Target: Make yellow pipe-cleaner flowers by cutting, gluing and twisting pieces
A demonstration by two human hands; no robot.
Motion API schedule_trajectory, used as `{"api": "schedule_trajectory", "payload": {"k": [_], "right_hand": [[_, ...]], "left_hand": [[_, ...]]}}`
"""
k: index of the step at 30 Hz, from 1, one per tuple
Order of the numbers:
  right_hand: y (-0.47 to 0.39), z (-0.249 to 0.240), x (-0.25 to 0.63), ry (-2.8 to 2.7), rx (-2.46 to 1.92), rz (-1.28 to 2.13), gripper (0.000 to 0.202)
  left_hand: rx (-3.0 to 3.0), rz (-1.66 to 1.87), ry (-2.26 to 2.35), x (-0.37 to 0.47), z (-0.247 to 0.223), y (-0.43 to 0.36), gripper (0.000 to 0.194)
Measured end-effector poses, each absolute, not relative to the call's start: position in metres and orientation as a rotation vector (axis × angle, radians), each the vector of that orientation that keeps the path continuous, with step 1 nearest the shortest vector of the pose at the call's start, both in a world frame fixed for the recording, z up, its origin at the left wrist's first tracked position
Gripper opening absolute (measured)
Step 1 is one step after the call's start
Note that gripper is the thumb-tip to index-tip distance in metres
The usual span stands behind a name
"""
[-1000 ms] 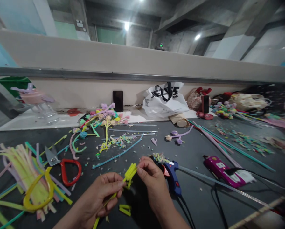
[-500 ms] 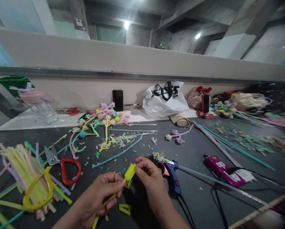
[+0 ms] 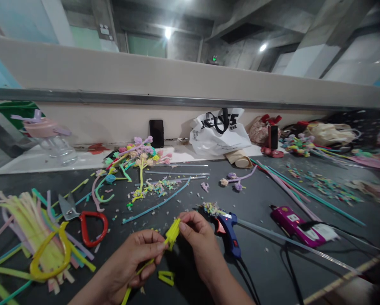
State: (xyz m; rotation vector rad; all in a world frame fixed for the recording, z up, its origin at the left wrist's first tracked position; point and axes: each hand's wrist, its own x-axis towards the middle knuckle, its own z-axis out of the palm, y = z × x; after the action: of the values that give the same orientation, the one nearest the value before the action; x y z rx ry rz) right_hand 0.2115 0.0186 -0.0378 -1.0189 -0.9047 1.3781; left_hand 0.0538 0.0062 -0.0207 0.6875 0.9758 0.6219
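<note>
My left hand (image 3: 142, 254) is closed on a yellow pipe cleaner stem (image 3: 126, 294) that runs down past the palm. At its upper end sits a bundle of folded yellow pipe cleaner loops (image 3: 172, 231). The thumb and fingers of my right hand (image 3: 198, 237) pinch the tip of this bundle. Below the hands, a small folded yellow pipe cleaner piece (image 3: 166, 278) lies on the dark table. Just right of my right hand is a blue glue gun (image 3: 230, 233), its nozzle end by a heap of pastel snippets (image 3: 210, 208).
Red and yellow-handled scissors (image 3: 94, 228) lie on a bunch of pipe cleaners (image 3: 27, 220) at left. Finished pipe cleaner flowers (image 3: 142, 159) rest behind. A purple power strip (image 3: 300, 226) with cables is at right. A white bag (image 3: 220, 135) and clear bottle (image 3: 56, 146) stand at back.
Both hands stay nearly in place. The yellow bundle has turned slightly, and the fingers of my right hand have shifted a little at its tip.
</note>
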Motion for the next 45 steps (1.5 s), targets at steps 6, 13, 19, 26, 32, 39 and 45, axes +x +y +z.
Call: {"api": "schedule_trajectory", "payload": {"k": [6,13,19,26,32,39,45], "right_hand": [[0.020,-0.041,0.211,-0.883,-1.017,1.378,0.014],[0.020,-0.043,0.211,-0.901,-1.053,1.368,0.014],[0.020,-0.042,0.208,-0.881,-1.004,1.388,0.017],[0.019,-0.047,0.212,-0.905,-0.943,1.356,0.022],[0.017,-0.047,0.211,-0.893,-0.778,1.518,0.022],[0.011,-0.041,0.211,-0.994,-0.639,1.614,0.046],[0.010,-0.044,0.214,-1.080,-0.674,1.575,0.043]], "left_hand": [[0.693,0.611,0.985,0.054,-0.020,0.005,0.022],[0.703,0.619,0.989,0.055,-0.023,0.005,0.023],[0.692,0.598,0.939,0.053,-0.023,0.006,0.023],[0.922,0.719,1.198,0.052,-0.025,0.004,0.022],[2.216,1.278,1.344,0.037,-0.032,-0.001,0.010],[2.623,1.300,1.278,0.036,-0.031,0.001,0.019],[2.703,1.212,1.259,0.039,-0.032,0.002,0.019]]}}
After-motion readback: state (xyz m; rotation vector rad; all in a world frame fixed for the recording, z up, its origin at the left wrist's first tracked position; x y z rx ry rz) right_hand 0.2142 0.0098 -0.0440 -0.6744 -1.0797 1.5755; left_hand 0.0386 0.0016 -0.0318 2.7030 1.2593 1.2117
